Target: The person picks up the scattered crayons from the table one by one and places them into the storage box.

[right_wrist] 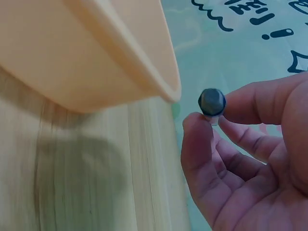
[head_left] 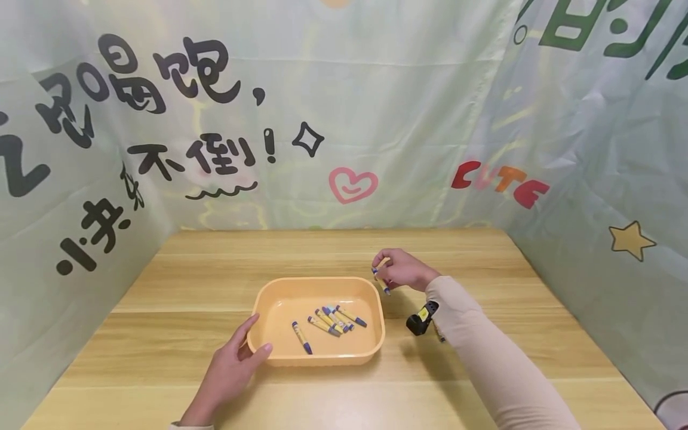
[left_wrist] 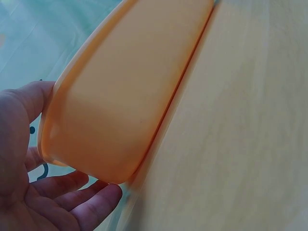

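An orange plastic tray (head_left: 317, 361) stands on the wooden table, with several yellow crayons (head_left: 323, 326) with blue ends lying loose inside. My left hand (head_left: 232, 365) grips the tray at its front left corner, thumb on the front rim. The left wrist view shows this hand's fingers around the corner of the tray wall (left_wrist: 110, 96). Beyond the tray's right side, my right hand (head_left: 405, 270) pinches one crayon (head_left: 383, 285) between thumb and finger, raised above the table. Seen from the right wrist, that crayon's dark end (right_wrist: 212, 102) faces the camera.
Another small object (head_left: 441, 335), perhaps a crayon, is mostly hidden beneath the right forearm. A black camera (head_left: 421, 318) hangs at the right wrist. Printed cloth walls (head_left: 301, 203) close in the table (head_left: 204, 257) at the back and both sides.
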`<state>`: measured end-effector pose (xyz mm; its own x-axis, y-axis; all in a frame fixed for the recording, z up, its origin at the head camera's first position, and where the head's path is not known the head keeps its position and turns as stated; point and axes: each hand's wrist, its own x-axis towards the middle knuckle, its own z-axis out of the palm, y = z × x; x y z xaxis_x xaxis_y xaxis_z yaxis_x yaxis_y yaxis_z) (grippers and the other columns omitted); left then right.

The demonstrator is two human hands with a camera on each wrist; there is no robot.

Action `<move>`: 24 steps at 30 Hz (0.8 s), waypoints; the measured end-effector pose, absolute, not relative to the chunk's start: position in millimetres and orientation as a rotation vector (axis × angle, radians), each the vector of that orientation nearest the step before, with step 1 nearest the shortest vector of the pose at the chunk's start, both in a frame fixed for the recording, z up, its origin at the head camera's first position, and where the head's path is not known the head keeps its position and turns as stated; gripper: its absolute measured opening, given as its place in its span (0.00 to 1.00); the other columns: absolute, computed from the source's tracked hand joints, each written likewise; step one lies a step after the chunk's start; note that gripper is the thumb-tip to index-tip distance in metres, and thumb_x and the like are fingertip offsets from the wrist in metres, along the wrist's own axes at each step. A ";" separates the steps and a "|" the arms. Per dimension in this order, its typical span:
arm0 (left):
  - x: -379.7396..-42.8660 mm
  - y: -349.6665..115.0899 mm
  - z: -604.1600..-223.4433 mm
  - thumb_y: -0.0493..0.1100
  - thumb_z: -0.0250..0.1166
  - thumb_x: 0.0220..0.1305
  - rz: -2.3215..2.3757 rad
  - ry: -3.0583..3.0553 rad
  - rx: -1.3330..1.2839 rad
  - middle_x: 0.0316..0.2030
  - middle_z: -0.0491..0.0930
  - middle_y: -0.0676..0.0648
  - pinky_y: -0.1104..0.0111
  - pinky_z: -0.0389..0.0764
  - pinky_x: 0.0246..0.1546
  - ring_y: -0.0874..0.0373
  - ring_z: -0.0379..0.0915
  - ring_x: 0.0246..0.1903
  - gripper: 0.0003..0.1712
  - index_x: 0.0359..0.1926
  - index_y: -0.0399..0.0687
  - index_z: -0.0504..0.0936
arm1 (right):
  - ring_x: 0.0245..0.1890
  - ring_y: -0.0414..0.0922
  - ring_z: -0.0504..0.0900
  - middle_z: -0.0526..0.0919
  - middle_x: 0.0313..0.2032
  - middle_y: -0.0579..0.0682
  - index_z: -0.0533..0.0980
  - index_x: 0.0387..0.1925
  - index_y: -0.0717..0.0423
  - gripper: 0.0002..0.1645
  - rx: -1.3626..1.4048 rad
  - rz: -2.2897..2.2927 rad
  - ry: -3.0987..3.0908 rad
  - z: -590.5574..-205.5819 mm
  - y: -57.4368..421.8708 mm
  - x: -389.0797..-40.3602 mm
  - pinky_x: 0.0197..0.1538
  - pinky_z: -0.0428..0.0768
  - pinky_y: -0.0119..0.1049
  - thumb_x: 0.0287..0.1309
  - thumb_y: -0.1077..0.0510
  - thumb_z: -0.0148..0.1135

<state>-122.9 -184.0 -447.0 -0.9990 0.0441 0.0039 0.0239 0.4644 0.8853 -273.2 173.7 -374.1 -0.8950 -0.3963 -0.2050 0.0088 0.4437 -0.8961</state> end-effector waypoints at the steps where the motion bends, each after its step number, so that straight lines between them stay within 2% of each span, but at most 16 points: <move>1: -123.2 -183.8 -447.1 0.53 0.65 0.64 1.612 2.676 0.065 0.69 0.58 0.38 0.62 0.80 0.47 0.42 0.69 0.59 0.42 0.74 0.54 0.57 | 0.24 0.44 0.72 0.73 0.26 0.53 0.68 0.49 0.68 0.15 -0.332 -1.436 2.312 -373.6 172.4 -272.9 0.32 0.80 0.42 0.60 0.67 0.54; 7: -123.4 -183.1 -447.8 0.54 0.66 0.63 1.620 2.660 0.033 0.69 0.59 0.38 0.64 0.80 0.45 0.42 0.70 0.59 0.42 0.74 0.56 0.58 | 0.24 0.44 0.74 0.75 0.27 0.54 0.68 0.51 0.70 0.17 -0.327 -1.421 2.295 -373.0 163.1 -273.8 0.31 0.81 0.40 0.61 0.68 0.56; 14: -123.6 -184.0 -449.1 0.53 0.67 0.63 1.614 2.670 0.027 0.68 0.61 0.38 0.63 0.81 0.44 0.42 0.72 0.57 0.42 0.74 0.55 0.58 | 0.24 0.44 0.75 0.78 0.34 0.64 0.71 0.48 0.68 0.14 -0.357 -1.405 2.277 -372.4 148.5 -272.8 0.32 0.81 0.41 0.61 0.69 0.59; 19: -123.6 -183.6 -449.5 0.54 0.66 0.63 1.603 2.672 0.026 0.68 0.61 0.38 0.62 0.81 0.44 0.42 0.72 0.57 0.42 0.74 0.56 0.58 | 0.25 0.45 0.79 0.80 0.34 0.64 0.73 0.48 0.69 0.14 -0.409 -1.361 2.292 -372.2 139.2 -270.8 0.32 0.82 0.37 0.61 0.67 0.61; 24: -123.7 -183.4 -448.9 0.55 0.66 0.63 1.582 2.689 0.020 0.65 0.65 0.36 0.60 0.81 0.43 0.42 0.74 0.55 0.42 0.74 0.57 0.58 | 0.27 0.46 0.81 0.80 0.37 0.66 0.74 0.49 0.69 0.15 -0.438 -1.331 2.287 -372.9 128.5 -270.5 0.35 0.83 0.39 0.61 0.67 0.61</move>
<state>-123.7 -183.4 -448.9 -0.9997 0.0217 -0.0122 -0.0001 0.4860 0.8740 -270.5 128.5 -372.9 -0.8457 -0.4841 -0.2246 -0.0440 0.4826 -0.8747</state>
